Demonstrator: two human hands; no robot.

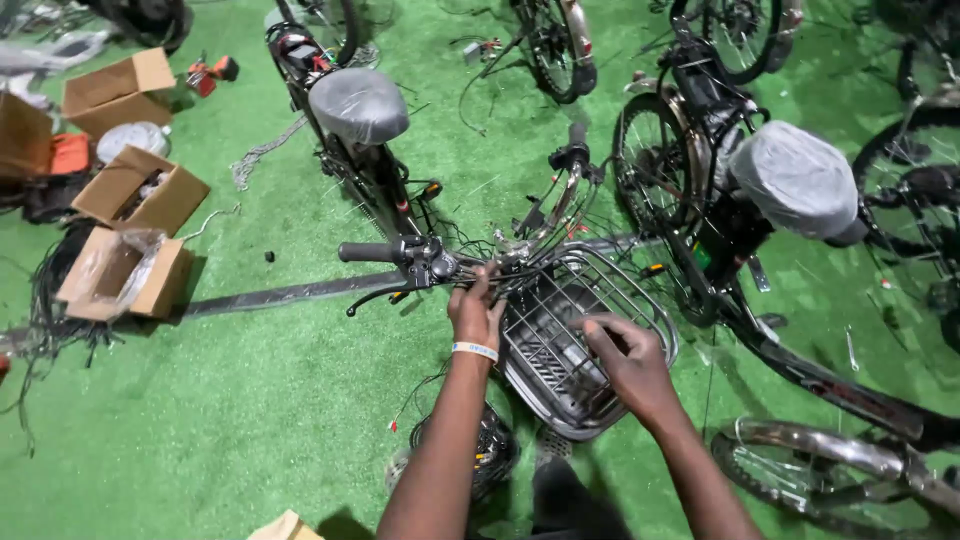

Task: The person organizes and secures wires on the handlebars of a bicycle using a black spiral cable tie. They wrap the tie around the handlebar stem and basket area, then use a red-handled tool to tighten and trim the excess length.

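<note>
Head view, looking down on a bicycle front end standing on green artificial turf (250,400). The left hand (476,312), with a pale wristband at the wrist, is closed around the handlebar (420,262) near its centre, fingers curled over the bar and the bundle of cables there. Just beyond this hand to its left sit the black grip (368,252) and the brake lever (378,294). The right hand (628,358) rests on the wire basket (640,295), fingers bent and narrow, fingertips pressed inside the basket's near side; whether it pinches anything small cannot be told. The basket lies directly between the two hands, touching the handlebar area, its open mouth turned up.

Beyond the left hand stands a second bicycle with a plastic-wrapped saddle (360,103). To the right of the right hand is another bicycle, its saddle (797,178) likewise wrapped. Far off to the left of the left hand, open cardboard boxes (125,270) sit on the turf, well apart from both hands.
</note>
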